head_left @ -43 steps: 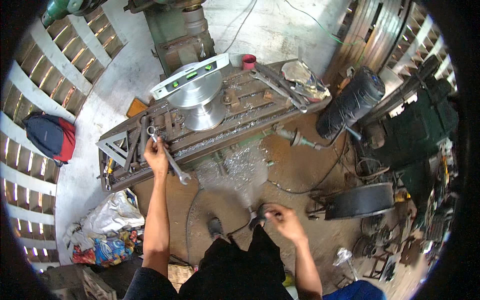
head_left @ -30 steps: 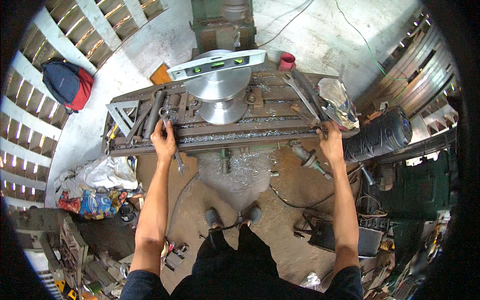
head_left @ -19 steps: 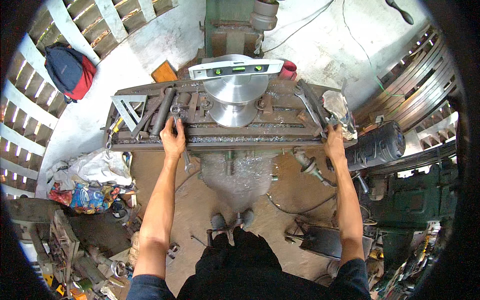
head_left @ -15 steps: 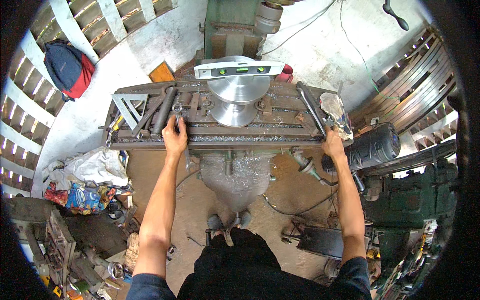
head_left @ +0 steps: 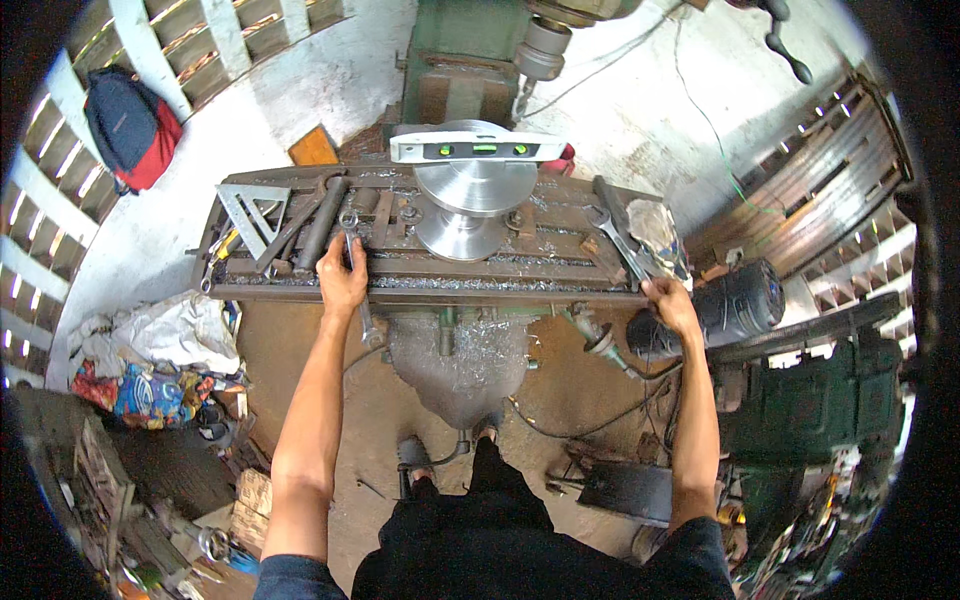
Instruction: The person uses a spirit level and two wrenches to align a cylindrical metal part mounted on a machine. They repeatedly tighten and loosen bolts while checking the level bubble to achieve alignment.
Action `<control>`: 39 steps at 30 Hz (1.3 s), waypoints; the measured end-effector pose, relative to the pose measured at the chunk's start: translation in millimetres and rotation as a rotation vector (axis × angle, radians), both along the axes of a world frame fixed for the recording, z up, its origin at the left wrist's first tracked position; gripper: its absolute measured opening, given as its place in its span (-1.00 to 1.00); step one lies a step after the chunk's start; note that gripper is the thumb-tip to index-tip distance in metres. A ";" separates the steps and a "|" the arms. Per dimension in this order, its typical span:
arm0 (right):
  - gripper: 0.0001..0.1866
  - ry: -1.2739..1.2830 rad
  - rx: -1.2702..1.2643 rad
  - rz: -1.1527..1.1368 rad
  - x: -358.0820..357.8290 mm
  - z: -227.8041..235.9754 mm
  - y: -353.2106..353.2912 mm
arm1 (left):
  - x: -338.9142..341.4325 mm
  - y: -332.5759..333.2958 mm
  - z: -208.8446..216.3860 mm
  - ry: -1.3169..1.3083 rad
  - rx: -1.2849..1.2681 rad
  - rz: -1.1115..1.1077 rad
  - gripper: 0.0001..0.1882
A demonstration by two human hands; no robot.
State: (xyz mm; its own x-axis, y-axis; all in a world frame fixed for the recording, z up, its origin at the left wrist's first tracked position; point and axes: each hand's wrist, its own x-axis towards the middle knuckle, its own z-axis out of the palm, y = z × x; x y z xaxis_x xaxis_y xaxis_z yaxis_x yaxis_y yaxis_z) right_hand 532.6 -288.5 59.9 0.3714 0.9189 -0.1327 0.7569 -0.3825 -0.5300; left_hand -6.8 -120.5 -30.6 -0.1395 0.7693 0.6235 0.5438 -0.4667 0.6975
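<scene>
My left hand [head_left: 342, 278] is closed around a combination wrench [head_left: 349, 224] at the front left of the machine table [head_left: 440, 291]. The wrench's ring end points away from me, and its open jaw hangs below the table's front edge. At the right end, my right hand [head_left: 672, 304] grips the near end of a larger open-end wrench [head_left: 622, 246], its jaw over the tabletop. Between my hands stands a shiny flanged metal piece [head_left: 470, 188], wide disc above and narrower one below. A spirit level [head_left: 476, 149] lies across its top.
Left on the table are a set square [head_left: 245, 215], a hammer [head_left: 296, 232] and a dark bar [head_left: 324, 225]. A crumpled rag [head_left: 655, 228] lies at the right end. Metal chips litter the slots. A machine spindle [head_left: 541, 52] hangs behind; a dark cylindrical tank [head_left: 748, 300] lies right.
The large wrench in my right hand has come toward me and away from the dark bar beside it. My left hand keeps its wrench. My feet have moved apart, and the view has shifted slightly.
</scene>
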 end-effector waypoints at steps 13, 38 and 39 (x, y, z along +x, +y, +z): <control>-0.54 0.369 -0.138 0.449 6.3 22.4 57.7 | 2.8 -2.9 0.1 0.032 -0.126 0.101 -0.70; -0.56 0.445 -0.027 0.303 -74.7 -19.6 36.2 | 7.4 -2.8 -1.1 0.077 -0.189 0.118 -0.77; -0.57 0.410 -0.085 0.280 -75.3 -19.0 36.4 | 8.2 -2.8 -1.3 0.093 -0.192 0.132 -0.77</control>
State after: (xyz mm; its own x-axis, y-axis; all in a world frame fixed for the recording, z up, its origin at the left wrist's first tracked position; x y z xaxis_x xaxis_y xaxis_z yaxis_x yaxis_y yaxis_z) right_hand 457.2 -252.1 40.9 0.0138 0.9556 -0.2944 0.5729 -0.2489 -0.7809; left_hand 1.5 -123.2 -31.8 -0.1958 0.8536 0.4827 0.6574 -0.2510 0.7105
